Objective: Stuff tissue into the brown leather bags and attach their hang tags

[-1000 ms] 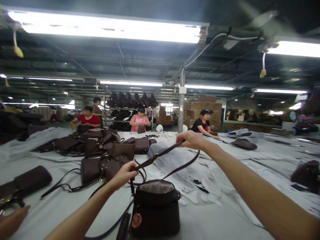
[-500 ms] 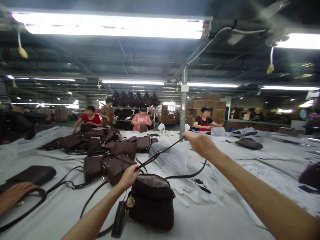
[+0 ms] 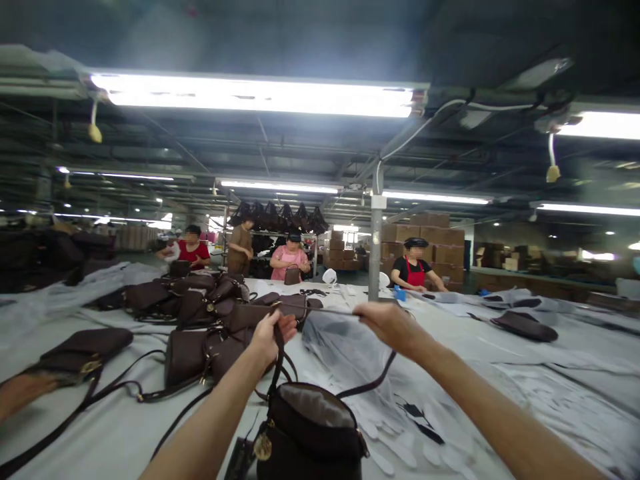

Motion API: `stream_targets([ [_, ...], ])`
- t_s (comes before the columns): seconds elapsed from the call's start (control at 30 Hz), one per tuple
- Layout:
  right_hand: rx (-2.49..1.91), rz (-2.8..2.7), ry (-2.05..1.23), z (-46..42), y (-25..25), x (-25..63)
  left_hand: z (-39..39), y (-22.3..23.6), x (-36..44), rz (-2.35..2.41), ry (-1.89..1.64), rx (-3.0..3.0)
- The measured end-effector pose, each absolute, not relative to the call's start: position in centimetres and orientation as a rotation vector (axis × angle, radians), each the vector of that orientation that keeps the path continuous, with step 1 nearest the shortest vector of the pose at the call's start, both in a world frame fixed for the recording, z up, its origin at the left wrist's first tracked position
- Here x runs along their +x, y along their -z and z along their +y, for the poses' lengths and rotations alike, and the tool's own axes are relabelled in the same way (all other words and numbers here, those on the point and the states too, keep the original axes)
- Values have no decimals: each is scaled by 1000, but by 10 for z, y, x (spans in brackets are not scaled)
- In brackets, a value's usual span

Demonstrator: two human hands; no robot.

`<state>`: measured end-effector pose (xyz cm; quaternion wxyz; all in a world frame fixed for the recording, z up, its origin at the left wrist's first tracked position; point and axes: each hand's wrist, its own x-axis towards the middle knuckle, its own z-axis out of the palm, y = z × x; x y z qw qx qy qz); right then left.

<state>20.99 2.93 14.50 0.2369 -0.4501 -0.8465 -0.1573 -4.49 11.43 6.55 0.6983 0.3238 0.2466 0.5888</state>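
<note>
A dark brown handbag (image 3: 310, 440) stands in front of me, its top open and a light lining showing. My left hand (image 3: 270, 337) pinches the bag's strap (image 3: 373, 383) between thumb and fingers, with the other fingers loosely spread. Off to the right, my right hand (image 3: 393, 327) is closed on the same strap, and a stretch of it runs taut and almost level between both hands. From the bag's left side hang a round gold charm (image 3: 263, 447) and a dark tag (image 3: 240, 459). The bag's bottom is cut off by the frame.
Several brown bags (image 3: 187, 357) are heaped left of centre. At the far left a co-worker's hand (image 3: 30, 393) is at another bag (image 3: 85, 350). Clear plastic wrap (image 3: 345, 353) and white pieces (image 3: 395, 453) lie on the table. Behind stands a grey post (image 3: 375, 253).
My left hand has risen nearly level with my right, and the strap between them has gone from slanted to almost level. The view has tilted up. The co-worker's hand has shifted.
</note>
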Motion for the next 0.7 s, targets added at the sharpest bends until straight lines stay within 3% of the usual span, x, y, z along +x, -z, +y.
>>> stream_targets([
  [0.13, -1227, -2531, 128, 31, -56, 211, 129, -59, -95, 475, -1433, 490],
  [0.23, -1303, -2586, 91, 40, -23, 210, 135, -46, -116, 495, -1489, 393],
  [0.47, -1371, -2662, 699, 65, -78, 168, 146, -54, -98, 641, -1293, 618],
  [0.7, -1453, -2637, 656, 87, -115, 96, 126, -65, -41, 732, -1014, 1018],
])
